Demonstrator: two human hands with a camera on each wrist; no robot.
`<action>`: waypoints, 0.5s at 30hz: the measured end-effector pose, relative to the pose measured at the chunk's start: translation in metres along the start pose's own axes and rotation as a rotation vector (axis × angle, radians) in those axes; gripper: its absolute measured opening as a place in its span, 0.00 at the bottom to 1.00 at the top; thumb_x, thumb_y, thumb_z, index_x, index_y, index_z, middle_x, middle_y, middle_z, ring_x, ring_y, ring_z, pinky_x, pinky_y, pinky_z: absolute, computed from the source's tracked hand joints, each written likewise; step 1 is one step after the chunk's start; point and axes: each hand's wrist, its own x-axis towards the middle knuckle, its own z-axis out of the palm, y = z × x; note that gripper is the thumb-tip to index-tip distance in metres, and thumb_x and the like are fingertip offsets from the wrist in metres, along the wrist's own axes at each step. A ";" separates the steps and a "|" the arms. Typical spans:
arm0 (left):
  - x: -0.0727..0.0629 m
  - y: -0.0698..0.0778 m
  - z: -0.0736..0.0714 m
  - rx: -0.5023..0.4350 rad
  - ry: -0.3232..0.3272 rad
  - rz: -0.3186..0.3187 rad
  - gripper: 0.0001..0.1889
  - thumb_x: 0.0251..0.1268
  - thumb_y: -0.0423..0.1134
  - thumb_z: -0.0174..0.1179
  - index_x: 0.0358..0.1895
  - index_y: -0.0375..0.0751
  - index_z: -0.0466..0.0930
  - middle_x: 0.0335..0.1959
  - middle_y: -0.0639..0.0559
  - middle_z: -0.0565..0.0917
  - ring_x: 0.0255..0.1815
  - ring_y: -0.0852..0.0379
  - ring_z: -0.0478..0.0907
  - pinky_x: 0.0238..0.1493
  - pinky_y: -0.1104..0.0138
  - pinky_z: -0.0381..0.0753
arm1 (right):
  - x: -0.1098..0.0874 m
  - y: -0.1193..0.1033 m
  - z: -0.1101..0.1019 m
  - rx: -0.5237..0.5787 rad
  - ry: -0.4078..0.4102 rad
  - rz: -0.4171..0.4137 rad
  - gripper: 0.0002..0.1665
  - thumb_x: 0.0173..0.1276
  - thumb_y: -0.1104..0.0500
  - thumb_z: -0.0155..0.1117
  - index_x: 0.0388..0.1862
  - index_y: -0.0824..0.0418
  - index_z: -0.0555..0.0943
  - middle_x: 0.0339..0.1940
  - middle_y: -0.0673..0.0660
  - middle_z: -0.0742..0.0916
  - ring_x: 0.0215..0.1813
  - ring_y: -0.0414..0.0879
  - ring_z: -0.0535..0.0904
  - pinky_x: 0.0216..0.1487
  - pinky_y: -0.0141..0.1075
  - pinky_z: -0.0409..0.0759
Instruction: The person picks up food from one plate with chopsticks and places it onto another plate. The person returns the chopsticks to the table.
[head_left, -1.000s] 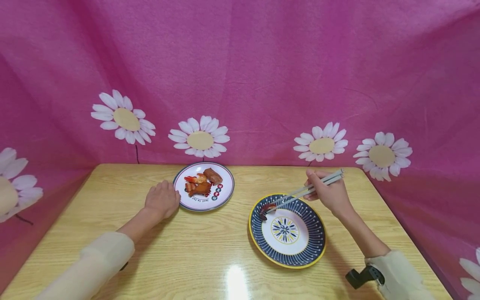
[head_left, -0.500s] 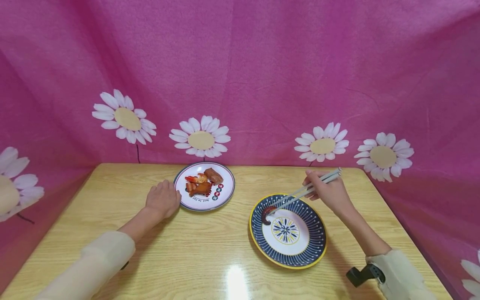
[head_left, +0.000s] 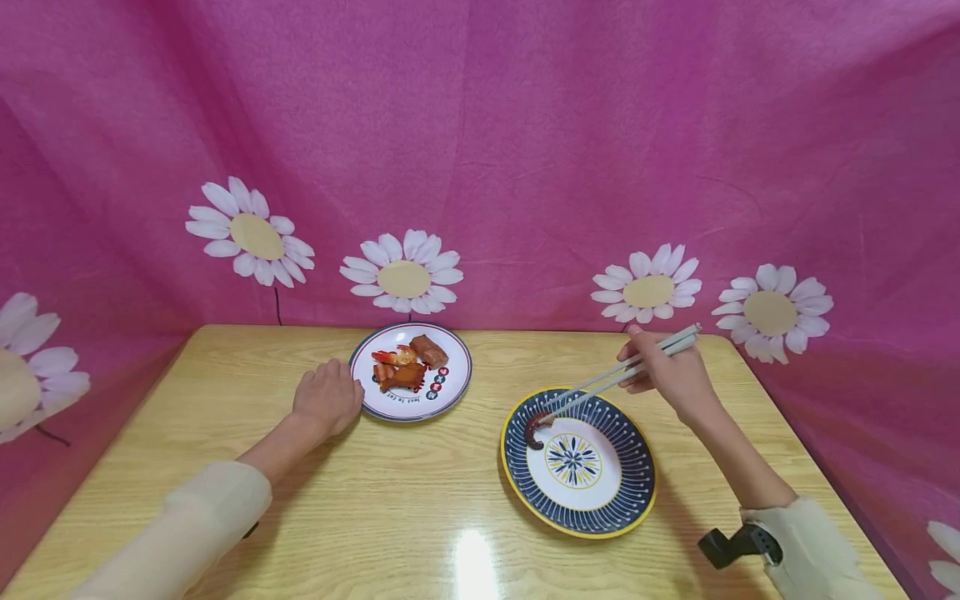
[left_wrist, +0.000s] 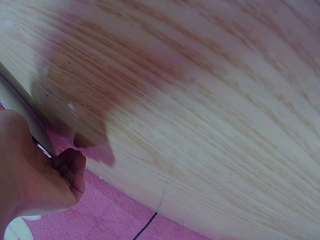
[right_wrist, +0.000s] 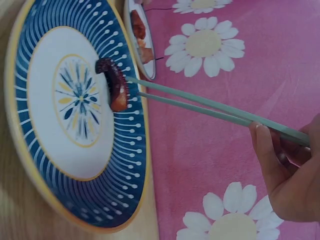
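Note:
My right hand [head_left: 678, 379] holds a pair of pale green chopsticks [right_wrist: 210, 107] over a blue-patterned plate [head_left: 573, 508] with a yellow rim. A dark red, curved piece like an octopus tentacle [right_wrist: 117, 85] lies on that plate toward its far left side. The chopstick tips are right beside it; whether they touch it I cannot tell. At the left, my left hand [head_left: 326, 400] grips the edge of a white plate [head_left: 457, 383]. In the left wrist view, curled fingers and thumb lie around the rim of that plate, mostly cut off by the frame.
On the white plate lie a shrimp [head_left: 396, 356], a brown chunk [head_left: 428, 351], and an orange-brown piece [head_left: 402, 377]. Both plates stand on a wooden table [head_left: 390, 492]. A pink flowered cloth [head_left: 525, 167] hangs behind and at the sides.
The tentacle, earlier between the chopstick tips, now lies curved on the blue-patterned plate. My right hand has shifted slightly right and up with the chopsticks. The left hand stays at the white plate.

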 end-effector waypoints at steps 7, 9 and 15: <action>0.002 -0.002 0.001 -0.004 0.004 -0.005 0.21 0.76 0.41 0.39 0.44 0.20 0.70 0.35 0.39 0.68 0.42 0.41 0.71 0.47 0.50 0.72 | 0.006 -0.009 0.009 0.167 0.036 -0.053 0.21 0.79 0.56 0.54 0.38 0.75 0.80 0.28 0.50 0.87 0.26 0.41 0.86 0.29 0.36 0.84; 0.002 -0.001 0.001 -0.008 0.007 -0.005 0.21 0.75 0.41 0.40 0.44 0.20 0.70 0.35 0.39 0.68 0.42 0.40 0.72 0.47 0.49 0.72 | 0.007 -0.010 0.013 0.208 0.049 -0.061 0.20 0.78 0.56 0.55 0.37 0.74 0.82 0.28 0.50 0.87 0.28 0.41 0.87 0.30 0.36 0.84; 0.002 -0.001 0.000 -0.005 -0.001 -0.009 0.21 0.76 0.41 0.40 0.45 0.20 0.71 0.36 0.38 0.69 0.43 0.40 0.72 0.48 0.49 0.72 | 0.012 -0.013 0.026 0.207 0.061 -0.051 0.27 0.79 0.54 0.54 0.43 0.83 0.78 0.30 0.52 0.88 0.28 0.40 0.87 0.31 0.35 0.84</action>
